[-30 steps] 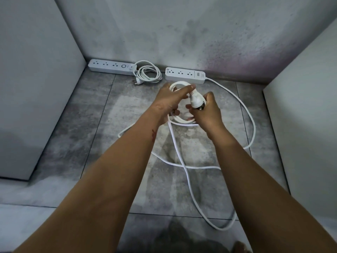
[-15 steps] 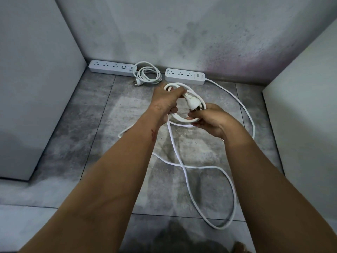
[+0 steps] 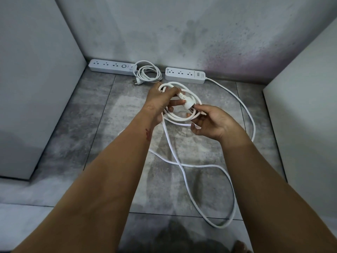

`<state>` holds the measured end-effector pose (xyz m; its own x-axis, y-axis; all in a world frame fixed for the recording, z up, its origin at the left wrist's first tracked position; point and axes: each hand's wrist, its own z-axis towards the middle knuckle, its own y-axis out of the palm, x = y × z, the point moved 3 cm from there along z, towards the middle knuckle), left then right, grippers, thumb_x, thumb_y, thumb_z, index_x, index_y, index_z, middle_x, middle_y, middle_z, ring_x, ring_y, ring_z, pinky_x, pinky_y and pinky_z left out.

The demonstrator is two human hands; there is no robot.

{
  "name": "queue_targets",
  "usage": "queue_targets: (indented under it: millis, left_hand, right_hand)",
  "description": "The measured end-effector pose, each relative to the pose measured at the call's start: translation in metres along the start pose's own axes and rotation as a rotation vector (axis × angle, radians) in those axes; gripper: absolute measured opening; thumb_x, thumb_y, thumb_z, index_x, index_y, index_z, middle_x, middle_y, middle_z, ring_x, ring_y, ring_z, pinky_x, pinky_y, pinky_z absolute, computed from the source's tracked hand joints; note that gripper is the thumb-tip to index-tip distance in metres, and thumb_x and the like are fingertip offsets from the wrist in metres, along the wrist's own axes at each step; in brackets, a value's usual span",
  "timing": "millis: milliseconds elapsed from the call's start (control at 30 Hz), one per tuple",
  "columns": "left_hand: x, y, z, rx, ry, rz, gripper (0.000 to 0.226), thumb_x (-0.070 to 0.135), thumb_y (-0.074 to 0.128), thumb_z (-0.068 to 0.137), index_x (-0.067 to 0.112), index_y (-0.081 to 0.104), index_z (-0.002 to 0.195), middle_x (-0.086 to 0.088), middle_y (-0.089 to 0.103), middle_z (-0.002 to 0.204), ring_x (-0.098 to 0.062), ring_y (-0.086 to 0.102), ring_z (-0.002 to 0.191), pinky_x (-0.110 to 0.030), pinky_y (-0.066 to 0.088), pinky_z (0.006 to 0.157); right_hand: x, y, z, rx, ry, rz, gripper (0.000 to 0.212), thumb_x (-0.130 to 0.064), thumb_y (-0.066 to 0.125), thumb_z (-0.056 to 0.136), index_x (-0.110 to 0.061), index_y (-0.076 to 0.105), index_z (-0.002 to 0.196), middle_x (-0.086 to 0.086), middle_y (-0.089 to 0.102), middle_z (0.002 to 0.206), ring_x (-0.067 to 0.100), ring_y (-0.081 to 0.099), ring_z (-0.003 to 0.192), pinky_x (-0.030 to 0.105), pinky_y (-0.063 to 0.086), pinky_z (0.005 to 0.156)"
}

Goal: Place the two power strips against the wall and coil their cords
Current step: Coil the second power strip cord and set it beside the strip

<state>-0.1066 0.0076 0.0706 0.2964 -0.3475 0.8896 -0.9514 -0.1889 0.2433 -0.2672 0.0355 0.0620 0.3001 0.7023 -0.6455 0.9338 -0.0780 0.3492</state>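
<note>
Two white power strips lie against the back wall: the left strip (image 3: 112, 67) and the right strip (image 3: 186, 75). The left strip's cord (image 3: 148, 73) rests coiled on the floor between them. The right strip's long white cord (image 3: 242, 105) runs from its right end and loops loosely over the floor toward me. My left hand (image 3: 161, 99) grips a small coil of this cord (image 3: 179, 116) with the white plug (image 3: 187, 105) at its fingers. My right hand (image 3: 212, 123) holds the coil's lower right side, palm up, fingers partly spread.
The floor is grey stone tile (image 3: 91, 125). A white cabinet side (image 3: 34, 79) stands on the left and another white panel (image 3: 308, 115) on the right. Loose cord loops (image 3: 226, 221) lie near the front of the floor.
The coil in my hands has grown by a turn. My right hand has dropped lower and to the right and opened its fingers. The loose loops on the floor have shifted.
</note>
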Motion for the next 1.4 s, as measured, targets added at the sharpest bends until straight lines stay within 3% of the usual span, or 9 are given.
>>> queue_targets:
  millis: [233,367,467,600,767,1033,1167,1267,1400]
  left_hand:
    - [-0.007,0.009,-0.001,-0.091,-0.030,0.058,0.022,0.005,0.063,0.086,0.009,0.054,0.105,-0.012,0.076,0.088,-0.022,0.071,0.062,-0.019,0.036,0.043]
    - [-0.011,0.005,0.001,-0.076,0.001,0.012,0.027,0.008,0.069,0.087,0.012,0.047,0.103,-0.012,0.075,0.093,-0.025,0.074,0.070,-0.018,0.035,0.040]
    - [-0.014,0.000,0.004,-0.055,-0.013,-0.084,0.021,0.016,0.066,0.092,0.017,0.045,0.096,-0.010,0.072,0.100,-0.023,0.074,0.076,-0.017,0.030,0.038]
    - [-0.013,0.000,0.004,-0.110,-0.083,-0.312,0.025,0.038,0.052,0.099,0.017,0.050,0.114,-0.005,0.072,0.092,-0.023,0.075,0.083,-0.015,0.022,0.029]
    - [-0.019,-0.002,0.004,-0.243,-0.118,-0.392,0.029,0.035,0.047,0.101,0.015,0.042,0.122,-0.011,0.066,0.102,-0.023,0.074,0.084,-0.013,0.022,0.026]
    - [-0.019,0.002,0.000,-0.256,-0.205,0.151,0.036,0.044,0.043,0.102,0.011,0.052,0.091,-0.001,0.042,0.055,-0.013,0.042,0.041,-0.017,0.029,0.037]
    - [-0.021,0.001,0.005,-0.266,-0.237,0.129,0.041,0.045,0.042,0.102,0.013,0.048,0.076,0.007,0.023,0.045,-0.008,0.018,0.035,-0.018,0.017,0.035]
    - [-0.024,-0.001,0.006,-0.290,-0.275,0.130,0.042,0.046,0.043,0.101,0.016,0.046,0.072,0.008,0.021,0.045,-0.007,0.014,0.035,-0.019,0.015,0.035]
    - [-0.020,0.003,0.001,-0.381,-0.297,0.201,0.043,0.048,0.044,0.100,0.017,0.046,0.071,0.008,0.021,0.047,-0.006,0.013,0.035,-0.018,0.011,0.035]
  right_hand:
    - [0.011,-0.002,0.007,0.006,0.059,0.056,0.028,0.003,0.050,0.089,-0.013,0.051,0.067,0.003,0.057,0.067,0.010,0.056,0.054,0.024,0.042,0.060]
    - [0.007,-0.005,0.001,0.008,0.019,-0.053,0.022,-0.025,0.061,0.092,-0.014,0.060,0.073,0.001,0.065,0.069,0.013,0.066,0.063,0.030,0.051,0.073]
    - [-0.001,-0.010,-0.001,0.053,-0.018,-0.236,0.043,-0.055,0.050,0.094,-0.018,0.067,0.081,0.000,0.074,0.078,0.016,0.072,0.083,0.039,0.055,0.086]
    - [0.002,-0.008,0.001,0.080,-0.021,-0.415,0.057,-0.061,0.030,0.098,-0.020,0.069,0.092,0.003,0.077,0.093,0.018,0.071,0.099,0.041,0.049,0.093]
    - [0.004,-0.005,0.005,0.032,0.015,-0.343,0.071,-0.069,0.025,0.094,-0.018,0.073,0.100,-0.003,0.076,0.103,0.016,0.067,0.104,0.039,0.044,0.095]
    - [-0.001,-0.008,0.011,0.192,-0.094,0.011,0.024,-0.025,0.055,0.096,-0.009,0.069,0.085,0.000,0.067,0.075,0.011,0.061,0.065,0.026,0.052,0.064]
    - [-0.004,-0.010,0.008,0.289,-0.203,-0.239,0.026,-0.024,0.054,0.095,-0.007,0.068,0.082,0.004,0.070,0.071,0.016,0.062,0.057,0.029,0.051,0.064]
    - [-0.013,-0.005,0.011,0.418,-0.393,-0.616,0.031,-0.045,0.055,0.090,-0.015,0.062,0.094,0.003,0.070,0.092,0.020,0.066,0.082,0.035,0.052,0.075]
    - [-0.014,0.013,0.006,0.245,-0.474,-0.889,0.049,-0.059,0.047,0.093,-0.016,0.067,0.102,0.001,0.070,0.096,0.014,0.064,0.086,0.032,0.048,0.079]
